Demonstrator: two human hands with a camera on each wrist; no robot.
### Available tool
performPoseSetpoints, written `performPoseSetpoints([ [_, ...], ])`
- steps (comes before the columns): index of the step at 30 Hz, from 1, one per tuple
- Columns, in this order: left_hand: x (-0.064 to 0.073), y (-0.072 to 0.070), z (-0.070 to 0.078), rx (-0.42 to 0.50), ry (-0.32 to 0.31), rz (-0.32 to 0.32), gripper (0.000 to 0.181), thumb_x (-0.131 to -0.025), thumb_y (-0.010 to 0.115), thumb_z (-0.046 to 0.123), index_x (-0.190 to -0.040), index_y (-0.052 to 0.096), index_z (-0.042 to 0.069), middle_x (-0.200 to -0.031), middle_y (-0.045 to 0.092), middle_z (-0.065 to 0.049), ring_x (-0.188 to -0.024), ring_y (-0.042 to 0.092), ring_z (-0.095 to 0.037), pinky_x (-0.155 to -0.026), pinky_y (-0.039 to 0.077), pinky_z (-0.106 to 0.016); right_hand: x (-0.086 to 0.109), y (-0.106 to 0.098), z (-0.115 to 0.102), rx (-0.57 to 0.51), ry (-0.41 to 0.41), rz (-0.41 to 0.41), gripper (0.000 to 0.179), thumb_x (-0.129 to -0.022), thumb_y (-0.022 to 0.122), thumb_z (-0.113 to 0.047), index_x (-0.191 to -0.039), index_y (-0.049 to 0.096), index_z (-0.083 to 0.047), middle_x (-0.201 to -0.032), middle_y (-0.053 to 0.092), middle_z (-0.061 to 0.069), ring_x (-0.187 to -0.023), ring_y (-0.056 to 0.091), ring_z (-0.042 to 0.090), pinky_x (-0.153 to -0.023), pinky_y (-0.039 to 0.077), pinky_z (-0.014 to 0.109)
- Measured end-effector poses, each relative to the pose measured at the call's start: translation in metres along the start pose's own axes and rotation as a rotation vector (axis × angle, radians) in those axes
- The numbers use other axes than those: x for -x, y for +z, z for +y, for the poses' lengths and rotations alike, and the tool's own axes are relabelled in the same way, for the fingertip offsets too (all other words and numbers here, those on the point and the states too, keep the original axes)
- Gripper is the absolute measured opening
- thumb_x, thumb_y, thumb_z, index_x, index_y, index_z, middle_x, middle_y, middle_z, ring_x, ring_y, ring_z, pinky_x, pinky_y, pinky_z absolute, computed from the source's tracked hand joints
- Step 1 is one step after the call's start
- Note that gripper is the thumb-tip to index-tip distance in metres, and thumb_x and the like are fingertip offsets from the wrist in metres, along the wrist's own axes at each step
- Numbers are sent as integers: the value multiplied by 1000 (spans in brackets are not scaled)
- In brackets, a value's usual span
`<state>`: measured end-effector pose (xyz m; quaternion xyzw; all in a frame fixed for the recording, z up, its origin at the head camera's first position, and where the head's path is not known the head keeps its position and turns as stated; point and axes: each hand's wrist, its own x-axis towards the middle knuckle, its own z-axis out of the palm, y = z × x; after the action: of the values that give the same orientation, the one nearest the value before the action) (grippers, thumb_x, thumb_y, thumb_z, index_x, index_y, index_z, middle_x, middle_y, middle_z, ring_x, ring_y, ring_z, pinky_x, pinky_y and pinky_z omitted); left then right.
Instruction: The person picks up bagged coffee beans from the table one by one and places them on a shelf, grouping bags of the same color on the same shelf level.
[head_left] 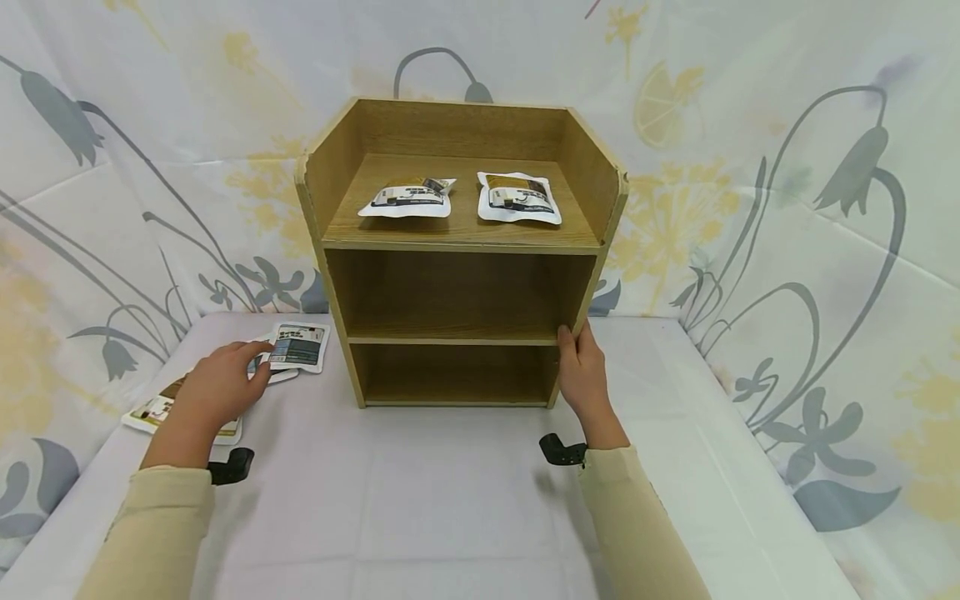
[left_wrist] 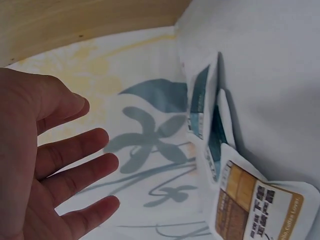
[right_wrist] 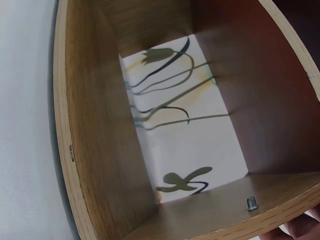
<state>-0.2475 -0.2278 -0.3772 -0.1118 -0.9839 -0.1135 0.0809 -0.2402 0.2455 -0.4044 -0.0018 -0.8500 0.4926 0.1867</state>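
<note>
My left hand [head_left: 222, 383] hovers beside white pouches at the table's left, fingers loosely spread and holding nothing. Nearest its fingertips lies a pouch with a dark blue-teal label [head_left: 298, 347], overlapping another one. Below the wrist are brown-labelled pouches [left_wrist: 240, 200], partly hidden by the arm in the head view. With thumb in front and fingers around the outer side, my right hand [head_left: 583, 367] grips the right side panel of a wooden shelf [head_left: 461, 247]. Two white-and-brown pouches, one on the left [head_left: 409, 198] and one on the right [head_left: 519, 198], lie on its top tier.
Beneath the top tier, the shelf has a middle compartment [head_left: 457, 292] and a lower compartment [head_left: 453, 373]. A small metal peg [right_wrist: 252, 203] sticks out inside its side panel. White cloth covers the table [head_left: 435, 500]; a flower-patterned cloth [head_left: 787, 208] hangs behind and at the sides.
</note>
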Motion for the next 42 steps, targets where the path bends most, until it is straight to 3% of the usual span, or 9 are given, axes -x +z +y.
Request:
performPoseSetpoints([
  [9, 2, 14, -23, -7, -13, -101, 40, -93, 50, 18, -125, 55, -5, -127, 52, -36, -118, 47, -55, -96, 41, -66, 2, 1, -2, 0, 17, -10, 54, -104, 31, -45, -151, 30, -18, -145, 47, 17, -133, 47, 35, -106, 42, 56],
  [16, 5, 19, -34, 6, -65, -169, 41, -91, 52, 19, -126, 54, -3, -130, 47, -38, -120, 43, -58, -96, 39, -68, 1, 2, -1, 6, 8, -12, 55, -104, 31, -46, -151, 30, -18, -145, 48, 17, -133, 47, 35, -106, 42, 56],
  [25, 7, 29, -48, 22, -37, -211, 47, -88, 55, 19, -130, 52, -3, -133, 42, -40, -119, 41, -60, -94, 40, -69, -1, -1, 0, 10, 1, -1, 55, -104, 30, -46, -150, 31, -17, -142, 50, 18, -129, 50, 36, -102, 44, 57],
  [35, 13, 39, -60, 22, -21, -248, 63, -74, 67, 19, -131, 52, -3, -133, 41, -39, -120, 38, -59, -94, 38, -71, 0, -1, 2, 17, 8, 0, 56, -103, 30, -48, -150, 31, -18, -143, 48, 18, -130, 49, 36, -103, 44, 57],
  [42, 18, 39, -65, 71, -36, -291, 75, -66, 73, 13, -135, 48, -2, -136, 36, -40, -121, 35, -61, -92, 38, -72, 0, -1, 1, 16, 5, -1, 55, -103, 30, -47, -151, 30, -19, -144, 48, 18, -130, 49, 37, -102, 44, 57],
])
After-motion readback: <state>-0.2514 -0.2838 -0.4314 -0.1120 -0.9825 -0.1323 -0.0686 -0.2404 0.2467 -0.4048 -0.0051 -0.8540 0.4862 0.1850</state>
